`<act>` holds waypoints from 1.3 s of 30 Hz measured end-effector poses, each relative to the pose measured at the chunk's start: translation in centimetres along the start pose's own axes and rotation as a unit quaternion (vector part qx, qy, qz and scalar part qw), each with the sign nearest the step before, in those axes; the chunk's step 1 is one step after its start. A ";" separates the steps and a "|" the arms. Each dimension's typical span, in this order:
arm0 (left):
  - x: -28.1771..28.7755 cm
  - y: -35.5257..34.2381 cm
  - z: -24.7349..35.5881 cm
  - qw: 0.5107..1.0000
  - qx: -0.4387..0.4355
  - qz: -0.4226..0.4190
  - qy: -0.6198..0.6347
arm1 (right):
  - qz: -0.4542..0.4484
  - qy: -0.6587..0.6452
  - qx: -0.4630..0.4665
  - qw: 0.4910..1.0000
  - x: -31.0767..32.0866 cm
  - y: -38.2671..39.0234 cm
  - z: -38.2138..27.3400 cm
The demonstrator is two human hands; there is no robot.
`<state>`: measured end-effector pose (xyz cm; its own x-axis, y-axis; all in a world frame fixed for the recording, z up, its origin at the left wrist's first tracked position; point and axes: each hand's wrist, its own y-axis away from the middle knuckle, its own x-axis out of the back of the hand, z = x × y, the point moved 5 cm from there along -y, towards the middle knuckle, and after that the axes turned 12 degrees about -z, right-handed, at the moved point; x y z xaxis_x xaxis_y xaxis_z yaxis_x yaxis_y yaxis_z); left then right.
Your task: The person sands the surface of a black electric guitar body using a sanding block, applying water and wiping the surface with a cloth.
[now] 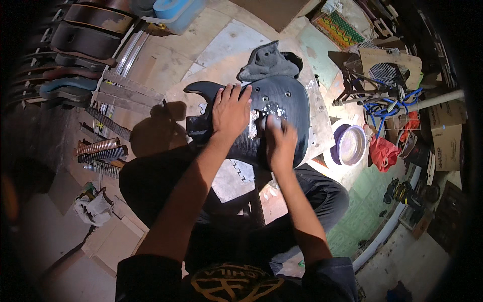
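Black guitar body with a pointed horn [275, 95] lies at the centre of the frame, on the pale, worn tabletop [318, 121]. The left hand [230, 113] is spread flat over its left part; the right hand [282, 138] is curled but blurred, so I cannot tell what it pinches. If the left hand presses too weakly, the body could slide; if the right hand rubs too hard beside the whitish patch [252, 125], its black finish could be scratched.

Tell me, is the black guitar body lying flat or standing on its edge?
Lying flat: the guitar body shows its broad face to the overhead camera, with the left hand spread on top.
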<state>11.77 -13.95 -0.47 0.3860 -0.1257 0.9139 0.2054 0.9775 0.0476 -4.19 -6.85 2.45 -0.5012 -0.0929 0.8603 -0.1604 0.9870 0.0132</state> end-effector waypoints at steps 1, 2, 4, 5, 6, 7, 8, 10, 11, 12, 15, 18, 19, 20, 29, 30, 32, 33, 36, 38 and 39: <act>0.5 -0.3 -0.3 1.000 -0.010 -0.009 0.003 | -0.002 -0.019 0.034 0.999 -0.5 2.7 0.2; 0.3 -0.3 -0.5 1.000 -0.021 -0.022 0.006 | -0.012 0.006 0.022 1.000 -0.3 4.3 -0.8; 0.2 -0.8 -0.7 0.999 -0.021 0.037 -0.009 | -0.004 0.009 0.047 0.999 -0.4 2.7 -0.6; 0.2 -1.1 -0.7 0.999 -0.022 0.041 -0.003 | 0.008 0.020 0.025 0.999 -0.3 0.9 -0.5; 0.1 -0.8 -0.4 0.999 -0.019 0.041 0.002 | 0.015 0.028 0.005 0.999 -0.1 -1.3 -0.2; 0.1 -1.2 0.3 0.999 -0.024 0.040 0.011 | 0.043 0.015 0.002 0.999 1.0 -3.3 -0.5; -0.3 -1.1 0.4 0.999 -0.022 0.043 0.005 | 0.042 0.005 0.003 0.999 0.7 -2.5 0.0; -0.2 -0.8 -0.4 0.999 -0.017 0.048 -0.013 | 0.041 -0.018 0.005 0.999 -0.9 1.3 0.3; 0.2 -1.1 -0.5 0.999 -0.014 0.045 -0.016 | 0.037 -0.070 -0.011 0.997 -2.1 4.7 1.0; 0.3 -0.9 -0.8 0.999 -0.009 0.038 -0.017 | -0.011 -0.019 0.011 1.000 -1.5 6.6 0.4; 0.1 -0.7 -0.4 0.999 -0.013 0.034 -0.006 | 0.012 0.015 -0.012 1.000 -0.8 3.3 1.0; -0.2 -0.9 -0.4 0.999 -0.014 0.033 -0.005 | 0.054 0.013 -0.055 0.997 0.7 -1.2 0.4; -0.5 -0.4 -0.5 0.999 -0.011 0.030 -0.008 | 0.047 0.021 -0.052 0.997 0.0 1.4 0.3; -0.5 -0.6 -0.7 0.999 -0.008 0.034 -0.011 | 0.045 0.032 -0.044 0.998 -0.9 4.8 0.2; 0.0 -1.4 -0.1 1.000 -0.017 0.019 -0.016 | 0.168 0.005 -0.099 0.981 0.0 4.8 3.7; -0.1 -1.1 -0.3 1.000 -0.011 0.014 -0.018 | 0.163 0.001 -0.078 0.984 -1.0 8.1 2.3; -0.1 -1.0 -0.2 1.000 -0.009 0.012 -0.023 | 0.097 0.013 -0.138 0.986 -0.9 9.7 1.5; 0.0 -0.9 -0.3 0.999 -0.011 0.017 -0.030 | 0.121 0.010 -0.133 0.984 -0.4 8.2 2.4; -0.4 -0.8 -0.2 0.999 -0.025 0.017 -0.027 | 0.144 -0.031 -0.169 0.975 1.2 4.5 5.8; 0.2 -1.1 -0.6 0.999 -0.023 0.025 -0.036 | 0.164 0.010 -0.170 0.972 0.8 5.3 4.2; 0.0 -1.2 -0.4 0.999 -0.019 0.001 -0.040 | 0.185 0.045 -0.124 0.974 -0.1 8.2 3.3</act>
<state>11.91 -15.18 -0.73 0.3133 -0.1083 0.9435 0.2386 0.9706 0.0321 -8.24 0.77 0.79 -0.4078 0.2756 0.8705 0.2329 0.9532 -0.1927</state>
